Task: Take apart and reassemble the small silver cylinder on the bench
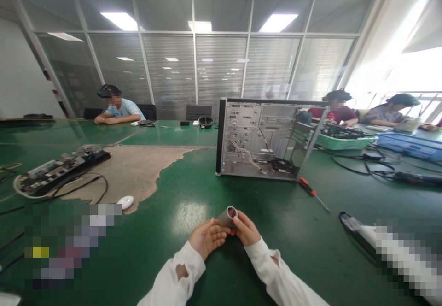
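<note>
A small grey cylinder (224, 218), with something reddish inside its round end, is held just above the green table. My right hand (247, 230) grips it, thumb and fingers closed at its right end. Beside and under its left end is my left hand (208, 239), palm up with fingers spread, touching or nearly touching it. Beyond the hands stands an open metal computer case (258, 135) with wires and a black fan (283, 165) inside. An orange-handled screwdriver (307, 186) lies to the right of the case.
Circuit parts (62, 170) and black cables lie at left, near a white oval object (125, 202). A green basket (347, 143), a blue basket (410, 147) and cables are at right. One person sits far left; others sit far right.
</note>
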A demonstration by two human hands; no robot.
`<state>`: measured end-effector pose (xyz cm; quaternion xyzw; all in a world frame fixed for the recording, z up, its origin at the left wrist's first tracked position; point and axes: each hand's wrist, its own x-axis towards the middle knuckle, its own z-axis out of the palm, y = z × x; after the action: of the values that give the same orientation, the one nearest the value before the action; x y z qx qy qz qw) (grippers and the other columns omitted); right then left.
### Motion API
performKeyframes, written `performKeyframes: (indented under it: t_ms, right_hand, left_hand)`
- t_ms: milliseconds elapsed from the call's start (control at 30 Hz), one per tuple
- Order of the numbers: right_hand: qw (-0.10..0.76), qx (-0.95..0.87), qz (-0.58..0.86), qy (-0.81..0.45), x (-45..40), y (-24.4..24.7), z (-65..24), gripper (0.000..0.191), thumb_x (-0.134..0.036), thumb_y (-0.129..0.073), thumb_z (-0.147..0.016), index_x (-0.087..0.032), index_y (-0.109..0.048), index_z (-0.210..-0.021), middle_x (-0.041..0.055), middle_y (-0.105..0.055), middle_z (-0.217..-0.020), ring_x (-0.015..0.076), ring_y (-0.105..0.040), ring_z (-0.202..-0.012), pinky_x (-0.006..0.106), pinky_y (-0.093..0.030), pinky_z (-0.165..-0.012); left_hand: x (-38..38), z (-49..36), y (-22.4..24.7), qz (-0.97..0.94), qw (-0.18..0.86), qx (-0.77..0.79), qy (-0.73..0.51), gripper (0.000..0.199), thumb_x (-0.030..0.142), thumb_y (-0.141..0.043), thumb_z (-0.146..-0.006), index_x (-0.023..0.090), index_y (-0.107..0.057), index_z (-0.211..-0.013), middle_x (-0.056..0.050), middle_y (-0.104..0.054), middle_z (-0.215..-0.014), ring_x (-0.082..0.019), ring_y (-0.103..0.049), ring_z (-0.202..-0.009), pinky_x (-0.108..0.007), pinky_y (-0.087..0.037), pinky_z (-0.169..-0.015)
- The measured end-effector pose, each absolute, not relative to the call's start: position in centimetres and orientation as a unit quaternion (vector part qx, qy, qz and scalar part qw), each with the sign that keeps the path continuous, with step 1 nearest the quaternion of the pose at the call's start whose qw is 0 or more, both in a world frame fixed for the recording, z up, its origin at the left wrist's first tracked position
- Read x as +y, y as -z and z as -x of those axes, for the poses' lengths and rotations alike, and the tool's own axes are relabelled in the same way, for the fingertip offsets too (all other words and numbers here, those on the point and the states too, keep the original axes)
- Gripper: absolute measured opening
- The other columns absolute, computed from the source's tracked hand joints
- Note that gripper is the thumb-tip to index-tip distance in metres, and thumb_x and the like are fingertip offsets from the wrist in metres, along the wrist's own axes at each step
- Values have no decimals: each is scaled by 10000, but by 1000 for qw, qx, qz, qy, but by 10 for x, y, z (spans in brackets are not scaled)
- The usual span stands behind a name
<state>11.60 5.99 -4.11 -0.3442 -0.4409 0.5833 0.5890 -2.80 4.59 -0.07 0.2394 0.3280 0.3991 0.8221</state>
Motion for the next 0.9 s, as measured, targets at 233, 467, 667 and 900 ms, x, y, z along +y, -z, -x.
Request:
performKeyframes:
  t_ms: [233, 467, 667, 900]
  right_hand:
    - [620, -400, 334, -586, 57, 33, -116, 368, -431, -651, -560, -187, -543, -813, 12, -539, -669, 121, -515, -576, 198, -356, -411]
    - [657, -288, 337, -610, 59, 30, -116, 361, -380, -691, -523, -178, -561, -794, -15, -566, -559, 108, -524, -498, 183, -345, -381]
    - [623, -223, 352, -662, 64, 28, -126, 339, -412, -676, -528, -165, -580, -739, -4, -610, -533, 116, -549, -472, 206, -380, -424]
    - [573, -186, 354, -715, 70, 33, -131, 309, -401, -672, -538, -148, -590, -695, 10, -636, -546, 133, -579, -502, 216, -390, -464]
  left_hand:
    - [45, 29, 2, -225, 814, 317, -432, 188, 245, -468, -749, 91, -534, -836, -104, -658, -706, -138, -596, -598, -255, -412, -621]
    - [44, 30, -2, -221, 807, 314, -449, 201, 212, -470, -749, 69, -551, -865, -109, -661, -736, -135, -597, -602, -265, -420, -640]
    - [42, 28, -1, -238, 806, 286, -460, 236, 200, -517, -719, 68, -575, -906, -108, -658, -771, -138, -594, -634, -267, -421, -654]
    - [40, 25, 4, -284, 777, 283, -485, 301, 222, -597, -655, 113, -602, -936, -100, -640, -823, -136, -574, -662, -267, -415, -647]
